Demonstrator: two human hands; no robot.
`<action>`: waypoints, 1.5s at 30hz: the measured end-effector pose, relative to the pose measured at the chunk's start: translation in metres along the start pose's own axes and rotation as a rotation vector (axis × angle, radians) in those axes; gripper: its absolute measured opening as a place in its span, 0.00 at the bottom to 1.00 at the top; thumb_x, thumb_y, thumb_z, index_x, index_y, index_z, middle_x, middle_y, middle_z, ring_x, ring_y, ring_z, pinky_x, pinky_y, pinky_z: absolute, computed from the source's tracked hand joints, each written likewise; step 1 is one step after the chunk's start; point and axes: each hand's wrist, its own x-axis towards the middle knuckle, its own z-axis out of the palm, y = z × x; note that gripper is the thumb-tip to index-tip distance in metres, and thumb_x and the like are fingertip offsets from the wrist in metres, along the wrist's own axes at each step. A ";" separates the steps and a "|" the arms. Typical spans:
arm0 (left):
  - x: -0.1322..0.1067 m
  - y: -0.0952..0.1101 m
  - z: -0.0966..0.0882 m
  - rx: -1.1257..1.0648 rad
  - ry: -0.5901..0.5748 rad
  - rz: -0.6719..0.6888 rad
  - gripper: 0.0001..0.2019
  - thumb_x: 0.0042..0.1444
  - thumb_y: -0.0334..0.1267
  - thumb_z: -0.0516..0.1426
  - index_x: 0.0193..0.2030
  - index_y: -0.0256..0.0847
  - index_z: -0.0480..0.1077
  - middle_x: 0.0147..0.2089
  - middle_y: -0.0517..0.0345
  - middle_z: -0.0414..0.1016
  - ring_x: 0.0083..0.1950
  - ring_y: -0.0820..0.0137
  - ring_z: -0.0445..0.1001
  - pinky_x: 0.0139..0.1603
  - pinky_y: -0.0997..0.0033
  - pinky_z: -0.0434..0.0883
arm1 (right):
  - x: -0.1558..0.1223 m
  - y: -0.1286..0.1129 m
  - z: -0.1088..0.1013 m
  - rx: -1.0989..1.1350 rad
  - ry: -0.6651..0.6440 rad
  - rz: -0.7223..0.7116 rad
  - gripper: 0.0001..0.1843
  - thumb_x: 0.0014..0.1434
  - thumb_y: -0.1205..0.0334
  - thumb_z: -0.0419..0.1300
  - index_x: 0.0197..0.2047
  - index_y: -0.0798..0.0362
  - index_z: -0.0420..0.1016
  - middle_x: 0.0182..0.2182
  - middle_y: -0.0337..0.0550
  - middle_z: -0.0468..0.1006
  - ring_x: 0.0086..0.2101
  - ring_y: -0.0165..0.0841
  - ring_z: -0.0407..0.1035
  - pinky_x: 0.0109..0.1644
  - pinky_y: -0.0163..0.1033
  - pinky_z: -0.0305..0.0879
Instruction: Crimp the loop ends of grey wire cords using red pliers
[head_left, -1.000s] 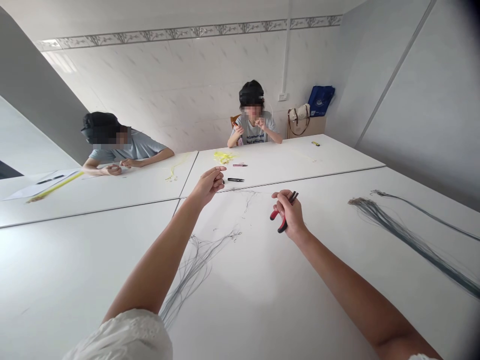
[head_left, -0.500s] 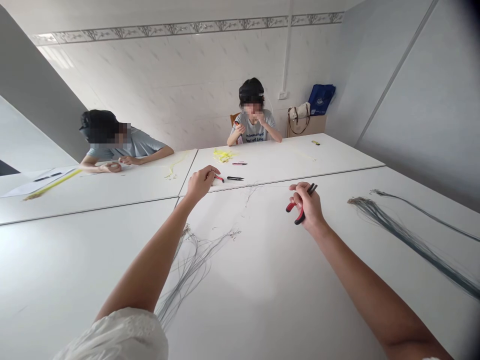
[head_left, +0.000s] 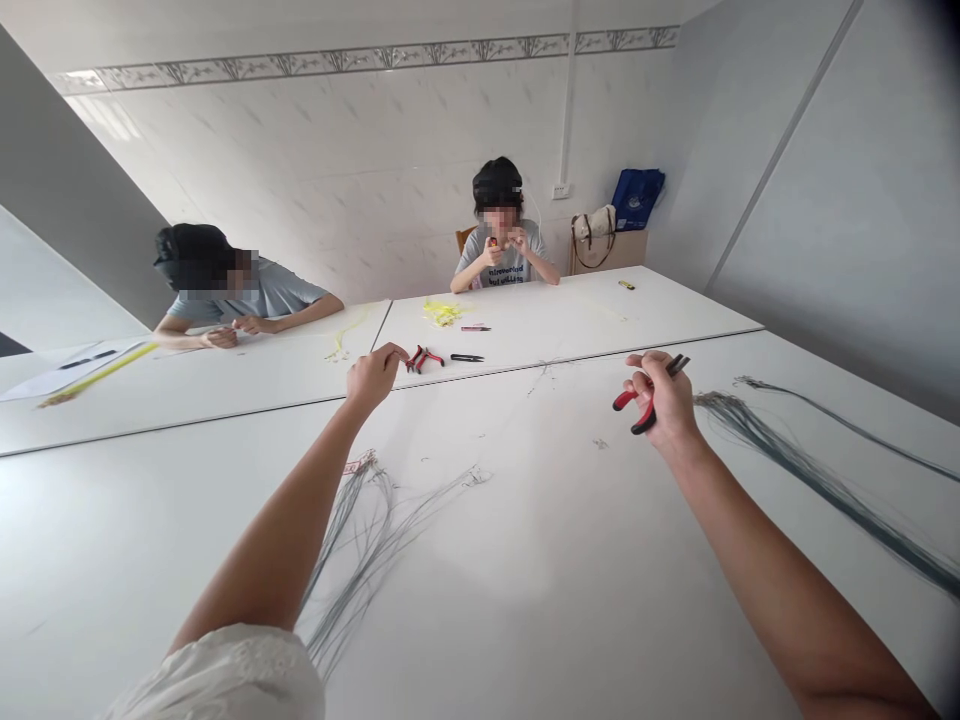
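Observation:
My right hand (head_left: 661, 400) is closed round red-handled pliers (head_left: 643, 405), held above the white table (head_left: 540, 560) near a long bundle of grey wires (head_left: 810, 475). My left hand (head_left: 373, 374) is stretched far forward with its fingers pinched together, probably on a thin wire too fine to see clearly. It is close to a second pair of red pliers (head_left: 421, 357) lying on the table. A loose fan of grey wires (head_left: 367, 540) lies beneath my left forearm.
Black snips (head_left: 466, 357) lie past the second pliers. Yellow strips (head_left: 444, 313) sit on the far table. One person (head_left: 501, 240) sits opposite, another (head_left: 225, 290) at the left. Bags (head_left: 611, 225) stand by the back wall.
Both hands have spread apart: the right one moved right with the pliers towards the wire bundle, the left one moved left and farther forward. The second red pliers came into view beside my left hand.

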 end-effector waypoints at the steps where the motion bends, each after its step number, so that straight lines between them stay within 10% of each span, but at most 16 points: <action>1: 0.000 -0.002 0.003 0.008 -0.007 -0.007 0.16 0.63 0.35 0.49 0.42 0.46 0.79 0.25 0.57 0.71 0.31 0.61 0.71 0.36 0.68 0.59 | 0.000 -0.001 0.000 -0.024 -0.025 0.002 0.16 0.51 0.55 0.71 0.31 0.51 0.68 0.35 0.38 0.80 0.17 0.18 0.49 0.26 0.35 0.64; 10: -0.054 0.060 0.078 -0.143 -0.260 0.257 0.09 0.62 0.35 0.52 0.43 0.43 0.73 0.46 0.50 0.79 0.42 0.63 0.76 0.45 0.66 0.68 | -0.004 0.007 0.032 -0.228 -0.314 0.096 0.13 0.55 0.55 0.68 0.31 0.48 0.67 0.12 0.26 0.55 0.20 0.27 0.56 0.29 0.35 0.58; 16: -0.122 0.124 0.131 -0.350 -0.506 0.334 0.08 0.62 0.42 0.56 0.46 0.47 0.70 0.44 0.58 0.82 0.43 0.67 0.79 0.40 0.69 0.70 | 0.003 0.001 0.043 -0.216 -0.315 0.084 0.10 0.54 0.58 0.67 0.31 0.49 0.68 0.19 0.33 0.71 0.20 0.24 0.54 0.28 0.34 0.58; 22: -0.134 0.154 0.145 -0.431 -0.523 0.203 0.05 0.61 0.41 0.56 0.42 0.47 0.72 0.42 0.58 0.83 0.43 0.65 0.79 0.41 0.67 0.71 | 0.008 -0.011 0.045 -0.192 -0.306 0.048 0.09 0.55 0.59 0.66 0.32 0.49 0.68 0.30 0.39 0.82 0.18 0.20 0.48 0.26 0.34 0.57; 33: -0.139 0.152 0.149 -0.483 -0.572 0.158 0.12 0.61 0.39 0.52 0.35 0.45 0.77 0.32 0.58 0.79 0.28 0.69 0.73 0.31 0.70 0.66 | 0.023 -0.034 0.031 -0.149 -0.230 -0.015 0.15 0.55 0.56 0.69 0.32 0.50 0.66 0.29 0.37 0.80 0.16 0.19 0.48 0.25 0.33 0.59; 40: -0.146 0.129 0.129 -0.376 -0.494 0.163 0.19 0.70 0.45 0.41 0.42 0.48 0.72 0.17 0.67 0.50 0.20 0.67 0.58 0.31 0.68 0.58 | 0.046 -0.068 0.025 -0.099 -0.121 -0.161 0.15 0.59 0.58 0.67 0.31 0.50 0.63 0.27 0.32 0.72 0.17 0.18 0.49 0.26 0.31 0.61; 45: -0.146 0.108 0.121 -0.274 -0.465 0.133 0.19 0.72 0.45 0.38 0.41 0.49 0.68 0.18 0.67 0.50 0.21 0.64 0.61 0.31 0.68 0.57 | 0.063 -0.080 0.018 -0.077 -0.046 -0.217 0.16 0.60 0.61 0.66 0.29 0.50 0.61 0.27 0.32 0.69 0.17 0.19 0.49 0.26 0.32 0.62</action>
